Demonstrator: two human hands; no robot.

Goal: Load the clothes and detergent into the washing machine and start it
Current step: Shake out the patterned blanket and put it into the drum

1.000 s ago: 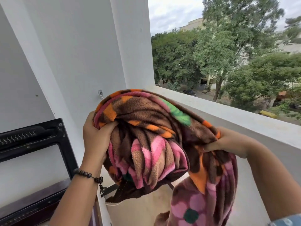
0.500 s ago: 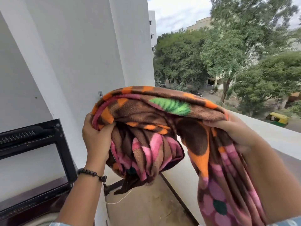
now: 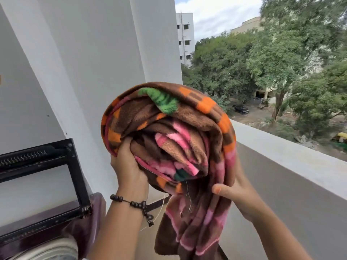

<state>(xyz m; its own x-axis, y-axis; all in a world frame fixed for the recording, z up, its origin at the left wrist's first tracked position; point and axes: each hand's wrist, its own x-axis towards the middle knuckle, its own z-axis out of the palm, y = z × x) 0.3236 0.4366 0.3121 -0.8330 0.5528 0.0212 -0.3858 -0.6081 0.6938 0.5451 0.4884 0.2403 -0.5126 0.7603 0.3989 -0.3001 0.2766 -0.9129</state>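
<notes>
The fleece blanket (image 3: pixel 169 139) is now gathered into a tighter bundle than a moment ago, held up between both hands. The left hand (image 3: pixel 129 169) grips its underside; the right hand (image 3: pixel 238 190) clutches the hanging tail. Below the left hand, the washing machine (image 3: pixel 47 228) stands with its lid (image 3: pixel 37 166) apparently raised, so loading looks imminent.

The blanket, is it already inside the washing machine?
No, the blanket is held up in the air, bunched between the left hand and the right hand, above the open washing machine at lower left.
</notes>
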